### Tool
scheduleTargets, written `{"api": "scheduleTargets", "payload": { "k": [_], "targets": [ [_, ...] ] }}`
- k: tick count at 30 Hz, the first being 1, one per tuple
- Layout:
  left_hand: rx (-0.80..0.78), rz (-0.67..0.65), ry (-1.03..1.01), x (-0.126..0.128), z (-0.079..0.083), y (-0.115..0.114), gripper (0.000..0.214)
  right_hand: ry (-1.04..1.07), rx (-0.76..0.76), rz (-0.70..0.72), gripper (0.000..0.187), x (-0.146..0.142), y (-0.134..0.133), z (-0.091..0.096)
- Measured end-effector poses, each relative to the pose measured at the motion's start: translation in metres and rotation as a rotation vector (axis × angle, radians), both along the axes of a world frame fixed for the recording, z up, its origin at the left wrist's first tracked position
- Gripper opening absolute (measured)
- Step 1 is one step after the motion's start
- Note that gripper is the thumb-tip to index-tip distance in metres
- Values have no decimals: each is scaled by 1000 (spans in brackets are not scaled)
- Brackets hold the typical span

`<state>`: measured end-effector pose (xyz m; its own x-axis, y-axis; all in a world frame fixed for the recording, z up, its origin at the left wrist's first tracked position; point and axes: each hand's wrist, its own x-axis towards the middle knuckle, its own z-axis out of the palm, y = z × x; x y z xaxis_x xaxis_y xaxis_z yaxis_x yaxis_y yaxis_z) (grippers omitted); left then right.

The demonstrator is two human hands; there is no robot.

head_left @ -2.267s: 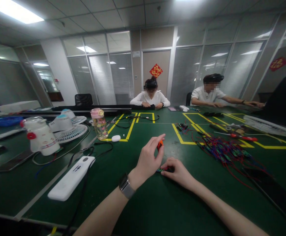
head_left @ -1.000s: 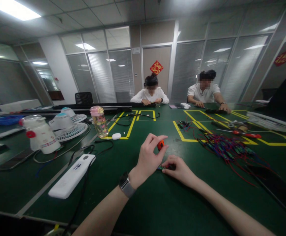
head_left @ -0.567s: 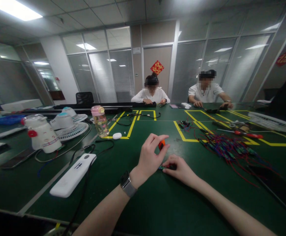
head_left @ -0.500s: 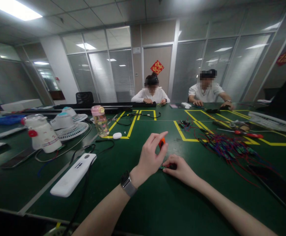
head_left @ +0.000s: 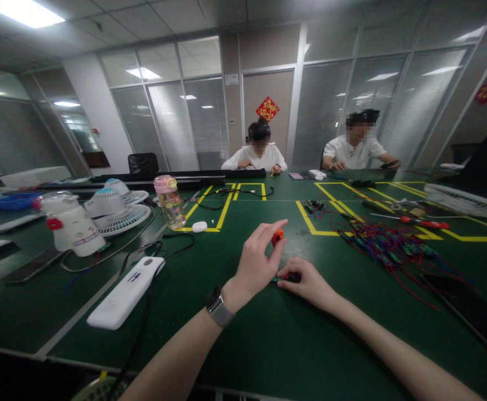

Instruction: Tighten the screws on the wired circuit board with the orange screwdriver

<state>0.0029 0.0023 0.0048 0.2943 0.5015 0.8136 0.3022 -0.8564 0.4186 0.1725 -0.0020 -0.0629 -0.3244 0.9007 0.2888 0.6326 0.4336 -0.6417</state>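
My left hand (head_left: 257, 257), with a watch on the wrist, is raised over the green table. Its thumb and fingers close round a small orange-and-black object (head_left: 277, 238), mostly hidden by the hand, so its kind is unclear. Just to the right and lower, my right hand (head_left: 304, 278) rests at the tabletop. Between its thumb and fingertips it pinches a small green circuit board (head_left: 276, 279). A dark part shows under the curled fingers. The board's left end lies close beneath my left hand.
A tangle of circuit boards with red and blue wires (head_left: 388, 242) lies to the right, near a red-handled screwdriver (head_left: 425, 224). On the left are a white power bank-like block (head_left: 126, 292), a pink-lidded bottle (head_left: 169, 201), a jug (head_left: 74, 225) and fans (head_left: 122, 217). Two people sit opposite.
My hands stay almost in place, the orange object showing a little more. Across the table, the person at right has lifted a hand holding a dark object. The view has tilted slightly.
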Motion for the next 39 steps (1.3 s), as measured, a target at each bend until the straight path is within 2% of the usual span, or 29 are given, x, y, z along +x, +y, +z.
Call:
{"api": "scheduleTargets", "payload": {
  "k": [4,9,13,19,24,29,34,39],
  "targets": [
    [18,65,-20,0,0,0,26,10,1,3,7,1,0,-2],
    [-5,-14,-1,-1,0,1,38,22,-5,4,8,1,0,-2],
    [16,66,-21,0,0,1,25,10,-22,-1,9,0,0,0],
    [-26,-35,1,-1,2,-1,38,19,-5,6,9,-1,0,1],
    [-1,65,-15,-2,1,1,25,8,2,2,8,-1,0,0],
    [-21,-30,-11,-3,2,2,37,-2,24,15,9,1,0,-2],
    [26,75,-14,-3,1,2,24,-8,15,12,9,1,0,-1],
    [14,-21,31,-3,1,2,38,-14,12,15,8,0,-1,2]
  ]
}}
